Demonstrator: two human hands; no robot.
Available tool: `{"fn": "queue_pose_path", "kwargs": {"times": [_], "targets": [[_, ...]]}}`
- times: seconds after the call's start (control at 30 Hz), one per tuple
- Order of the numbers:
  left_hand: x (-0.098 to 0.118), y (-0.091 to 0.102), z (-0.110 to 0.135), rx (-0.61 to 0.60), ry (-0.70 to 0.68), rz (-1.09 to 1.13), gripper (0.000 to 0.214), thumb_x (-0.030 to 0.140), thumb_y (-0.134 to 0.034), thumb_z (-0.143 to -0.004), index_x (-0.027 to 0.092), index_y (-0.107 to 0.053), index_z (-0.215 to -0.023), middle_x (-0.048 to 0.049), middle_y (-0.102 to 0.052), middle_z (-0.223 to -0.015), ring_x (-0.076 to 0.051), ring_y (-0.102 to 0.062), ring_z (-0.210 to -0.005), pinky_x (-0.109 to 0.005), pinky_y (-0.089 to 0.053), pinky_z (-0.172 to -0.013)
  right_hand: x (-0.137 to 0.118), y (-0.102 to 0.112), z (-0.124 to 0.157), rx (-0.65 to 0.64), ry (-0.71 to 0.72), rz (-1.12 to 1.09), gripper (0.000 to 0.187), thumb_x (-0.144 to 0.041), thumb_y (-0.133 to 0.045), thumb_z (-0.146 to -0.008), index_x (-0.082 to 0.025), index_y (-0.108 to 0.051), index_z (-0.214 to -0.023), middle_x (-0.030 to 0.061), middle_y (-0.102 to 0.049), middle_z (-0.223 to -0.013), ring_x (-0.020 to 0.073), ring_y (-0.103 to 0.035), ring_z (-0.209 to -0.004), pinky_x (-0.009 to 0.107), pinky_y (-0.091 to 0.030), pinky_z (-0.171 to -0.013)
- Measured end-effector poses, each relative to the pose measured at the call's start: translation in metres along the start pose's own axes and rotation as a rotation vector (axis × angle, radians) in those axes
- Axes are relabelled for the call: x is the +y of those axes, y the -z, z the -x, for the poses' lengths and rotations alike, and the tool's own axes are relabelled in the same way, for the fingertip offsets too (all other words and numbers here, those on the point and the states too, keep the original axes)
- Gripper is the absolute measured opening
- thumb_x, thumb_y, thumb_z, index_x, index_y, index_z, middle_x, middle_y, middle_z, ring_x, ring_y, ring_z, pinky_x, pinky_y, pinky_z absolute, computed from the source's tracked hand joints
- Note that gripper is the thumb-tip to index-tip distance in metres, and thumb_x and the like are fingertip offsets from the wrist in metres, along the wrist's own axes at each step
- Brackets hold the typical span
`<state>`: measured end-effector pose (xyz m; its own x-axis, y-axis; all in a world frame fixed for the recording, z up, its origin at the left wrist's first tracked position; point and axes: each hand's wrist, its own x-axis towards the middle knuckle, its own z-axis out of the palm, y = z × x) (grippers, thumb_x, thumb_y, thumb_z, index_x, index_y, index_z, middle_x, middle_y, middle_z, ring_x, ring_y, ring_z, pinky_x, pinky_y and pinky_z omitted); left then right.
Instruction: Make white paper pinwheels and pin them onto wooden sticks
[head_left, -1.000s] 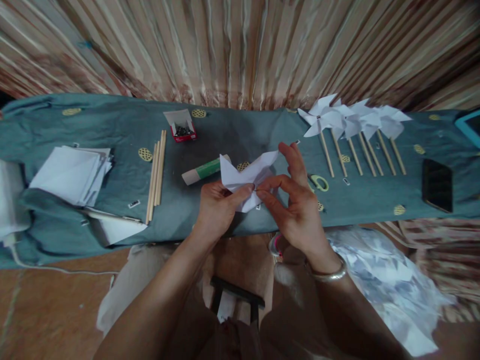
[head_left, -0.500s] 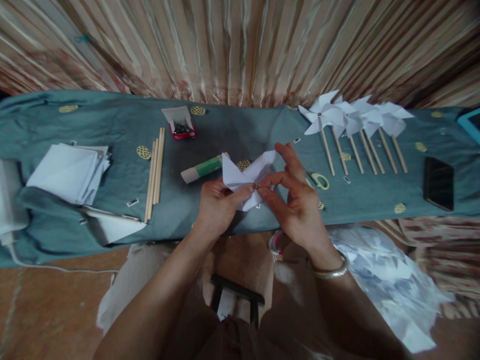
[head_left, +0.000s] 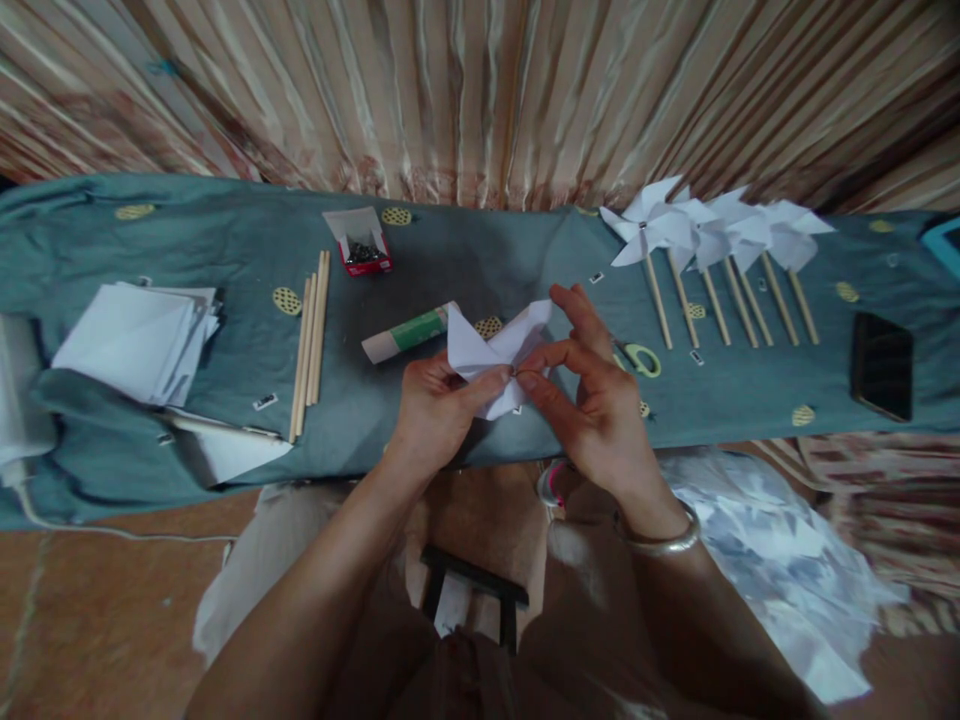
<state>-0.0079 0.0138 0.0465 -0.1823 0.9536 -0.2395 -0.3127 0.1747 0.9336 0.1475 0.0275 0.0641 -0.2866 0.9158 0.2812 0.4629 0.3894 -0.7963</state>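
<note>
Reached forward over the lap with both forearms, wrists converging toward the near edge of the table, a metal bangle point(head_left: 667, 545) round the right wrist. Gripped a folded white paper point(head_left: 471, 350) in the left hand point(head_left: 431, 415), thumb on top and pointing in at the centre, remaining fingers mostly hidden beneath. Closed the thumb and forefinger of the right hand point(head_left: 607, 420) in a fine pinch at that same centre, apparently on a small dark piece point(head_left: 514, 371), too small to identify; lifted the other fingers away, one tip close to the upper right point of the paper. Held the work between both hands over the near part of the teal cloth point(head_left: 525, 250).

Seemed to be fastening the gathered corners at the middle. Probably called next for a firm left thumb on the layers and a straight, gentle right-hand push, without crushing the blades.

Had a green-and-white tube point(head_left: 409, 335) just beyond the left hand, scissors point(head_left: 634, 349) beside the right, wooden sticks point(head_left: 308, 345) well off to the left. Beyond these, had an open box point(head_left: 366, 250) of small dark pieces and, at right, a row of pinwheels point(head_left: 712, 230) on sticks. Faced a hanging curtain point(head_left: 480, 100) behind everything.
</note>
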Motion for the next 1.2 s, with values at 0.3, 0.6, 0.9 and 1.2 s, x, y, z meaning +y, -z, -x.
{"fn": "queue_pose_path", "kwargs": {"times": [0.3,0.6,0.9,1.2], "targets": [[-0.0017,-0.0001,-0.0003,-0.03,-0.022,0.004,0.012,0.024,-0.082,-0.061,0.02,-0.076,-0.07,-0.0009,-0.077,-0.075,-0.016,-0.066,-0.066,-0.028,-0.054,-0.065,-0.0007,-0.0001,0.0,-0.001,-0.005,0.002,0.005,-0.019,-0.063,-0.087,-0.024,-0.065,-0.085,0.0006,-0.043,-0.153,0.0269,-0.025,-0.15,0.056,-0.02,-0.121],[-0.0005,-0.0013,0.0002,-0.026,-0.019,0.02,0.009,0.022,-0.081,-0.061,0.021,-0.077,-0.069,0.0004,-0.077,-0.075,-0.015,-0.066,-0.066,-0.028,-0.055,-0.068,0.0004,0.0009,0.0003,-0.01,-0.005,0.003,0.004,-0.021,-0.063,-0.087,-0.024,-0.064,-0.085,0.0002,-0.043,-0.153,0.0266,-0.025,-0.149,0.054,-0.022,-0.121],[-0.0008,-0.0004,0.0007,-0.023,-0.01,0.01,0.01,0.023,-0.081,-0.061,0.021,-0.077,-0.071,-0.0004,-0.077,-0.077,-0.016,-0.067,-0.068,-0.029,-0.055,-0.068,0.0002,-0.0004,0.0001,0.004,-0.008,-0.013,0.005,-0.02,-0.064,-0.087,-0.024,-0.064,-0.084,0.0004,-0.045,-0.152,0.0254,-0.026,-0.149,0.053,-0.016,-0.123],[0.0004,-0.0003,0.0016,-0.007,0.001,-0.021,0.01,0.023,-0.081,-0.062,0.022,-0.077,-0.071,-0.0006,-0.077,-0.079,-0.018,-0.068,-0.073,-0.03,-0.055,-0.072,-0.001,0.0002,0.0001,-0.002,-0.023,-0.01,0.004,-0.02,-0.064,-0.087,-0.023,-0.065,-0.085,0.0026,-0.044,-0.153,0.0251,-0.026,-0.149,0.054,-0.016,-0.122]]}}
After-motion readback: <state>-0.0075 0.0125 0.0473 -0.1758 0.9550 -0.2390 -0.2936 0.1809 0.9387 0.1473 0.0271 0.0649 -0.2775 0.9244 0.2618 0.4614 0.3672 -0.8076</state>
